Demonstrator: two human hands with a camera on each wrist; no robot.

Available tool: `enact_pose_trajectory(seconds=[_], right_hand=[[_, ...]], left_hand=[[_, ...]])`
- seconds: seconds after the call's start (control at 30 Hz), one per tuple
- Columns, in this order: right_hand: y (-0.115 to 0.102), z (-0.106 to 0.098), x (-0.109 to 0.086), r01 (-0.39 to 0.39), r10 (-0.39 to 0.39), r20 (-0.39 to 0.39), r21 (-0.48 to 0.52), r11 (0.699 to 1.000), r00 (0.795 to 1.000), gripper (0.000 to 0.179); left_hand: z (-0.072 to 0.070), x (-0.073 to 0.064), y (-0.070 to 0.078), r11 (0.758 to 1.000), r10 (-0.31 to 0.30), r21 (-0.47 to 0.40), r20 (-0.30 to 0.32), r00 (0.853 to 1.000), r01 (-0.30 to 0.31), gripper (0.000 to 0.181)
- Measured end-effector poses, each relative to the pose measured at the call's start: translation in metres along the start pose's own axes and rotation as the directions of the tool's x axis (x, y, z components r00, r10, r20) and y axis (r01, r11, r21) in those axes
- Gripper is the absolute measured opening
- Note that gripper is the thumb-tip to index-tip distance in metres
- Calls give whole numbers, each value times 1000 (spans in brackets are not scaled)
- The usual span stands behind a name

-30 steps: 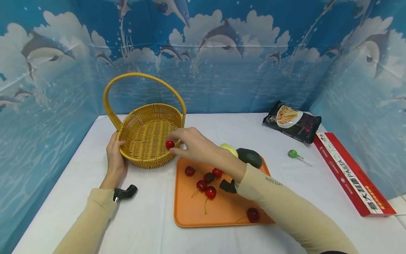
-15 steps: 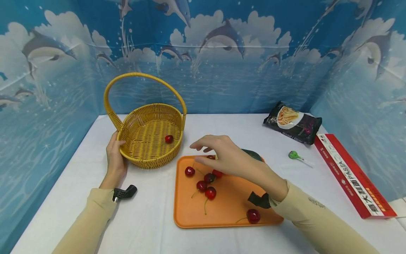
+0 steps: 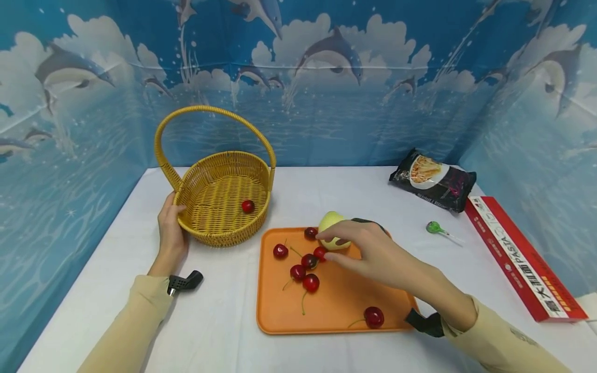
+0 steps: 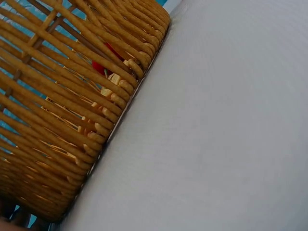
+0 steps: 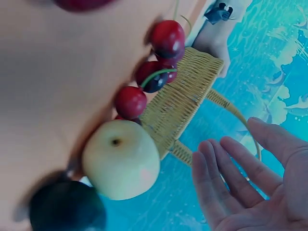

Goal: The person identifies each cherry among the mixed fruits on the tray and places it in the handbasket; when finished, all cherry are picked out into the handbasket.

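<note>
My left hand (image 3: 170, 230) grips the left rim of a yellow wicker basket (image 3: 219, 239), thumb over the edge. Inside the basket, one red cherry (image 3: 248, 206) lies toward the right. My right hand (image 3: 373, 254) hovers over the orange tray (image 3: 336, 324), fingers apart and holding nothing. Its fingertips are close to a red cherry (image 3: 320, 253) and a pale yellow-green round fruit (image 5: 121, 159). Several more cherries (image 3: 311, 283) with stems lie on the tray's left half, and another cherry (image 3: 374, 317) near its front edge. A dark green fruit (image 5: 67, 207) is partly hidden behind my right hand.
A black food packet (image 3: 431, 178) lies at the back right. Beside it is a long red pasta box (image 3: 527, 259), with a green lollipop (image 3: 435, 227) to its left. A dolphin-print curtain (image 3: 298, 124) encloses the white table (image 3: 210, 321). The basket's tall handle (image 3: 214, 110) arches upward.
My right hand let a cherry go inside the basket, then moved right and back over the tray. The left hand stays on the basket rim.
</note>
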State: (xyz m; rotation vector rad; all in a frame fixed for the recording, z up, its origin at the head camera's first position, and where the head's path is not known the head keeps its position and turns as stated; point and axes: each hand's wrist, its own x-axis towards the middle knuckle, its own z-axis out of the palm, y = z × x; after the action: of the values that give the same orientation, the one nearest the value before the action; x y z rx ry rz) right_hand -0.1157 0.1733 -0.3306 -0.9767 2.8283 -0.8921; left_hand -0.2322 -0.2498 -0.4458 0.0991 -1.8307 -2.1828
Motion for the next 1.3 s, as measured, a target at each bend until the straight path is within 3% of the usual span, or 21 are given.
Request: enact_pose_trajectory(seconds=[0.47, 0.7, 0.83, 1.07, 1.3], right_hand=[[30, 17, -44, -44, 46, -25, 67, 997, 999, 31], [53, 18, -62, -81, 75, 55, 108, 991, 996, 35], [59, 16, -64, -89, 77, 88, 135, 987, 993, 39], [67, 18, -64, -137, 74, 263, 231, 963, 962, 43], [73, 20, -66, -136, 23, 327, 328, 935, 945, 41]], left_hand=[[-5, 1, 3, 999, -20, -43, -15, 1000, 20, 56], [1, -5, -4, 999, -34, -35, -18, 999, 34, 56], [0, -4, -3, 1000, -10, -25, -21, 1000, 9, 57], [-2, 0, 1, 1000, -1, -20, -18, 1000, 1, 56], [1, 2, -1, 1000, -6, -28, -11, 1000, 6, 57]])
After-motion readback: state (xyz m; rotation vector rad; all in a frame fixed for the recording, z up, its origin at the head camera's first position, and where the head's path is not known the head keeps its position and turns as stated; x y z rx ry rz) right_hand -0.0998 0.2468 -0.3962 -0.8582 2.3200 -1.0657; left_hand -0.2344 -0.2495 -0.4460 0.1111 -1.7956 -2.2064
